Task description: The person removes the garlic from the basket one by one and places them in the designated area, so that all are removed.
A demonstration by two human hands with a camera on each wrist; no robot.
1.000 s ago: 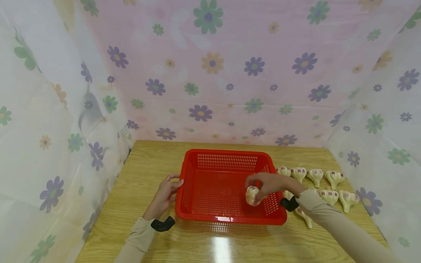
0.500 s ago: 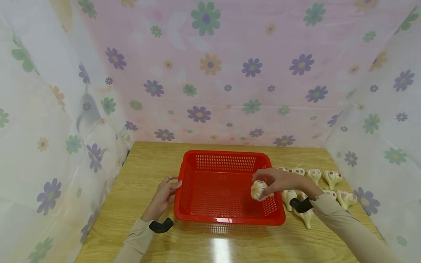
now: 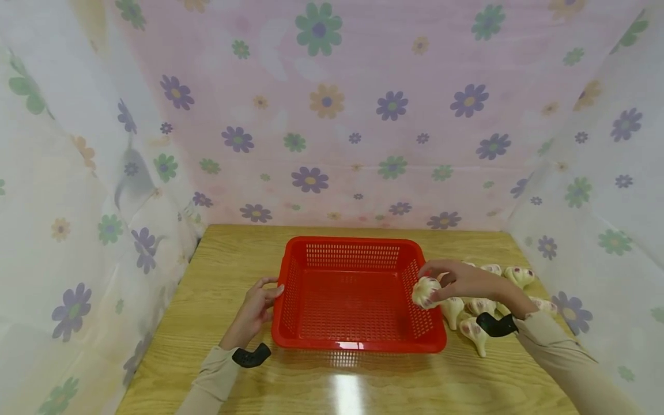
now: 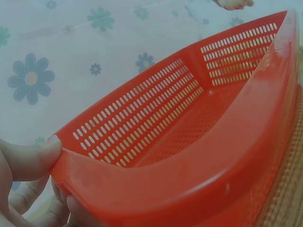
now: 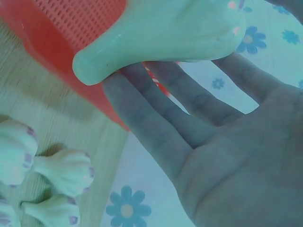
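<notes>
A red plastic basket [image 3: 358, 346] with slotted walls stands on the wooden table; its visible floor is bare. My left hand [image 3: 254, 308] grips its left rim, the thumb on top and the fingers beneath, as the left wrist view shows. Over the basket's right side, my right hand [image 3: 469, 282] holds a cream garlic bulb [image 3: 425, 293] with purple marks between thumb and fingers. In the right wrist view the bulb [image 5: 175, 33] lies across the fingertips, its stem pointing left.
Several more garlic bulbs [image 3: 473, 331] lie to the right of the basket, partly hidden under my right hand and forearm. Flowered cloth [image 3: 358, 144] hangs behind the table [image 3: 233, 259] and along both sides.
My right hand has moved right with the garlic bulb, from inside the basket toward its right rim. My left hand keeps its grip on the left rim.
</notes>
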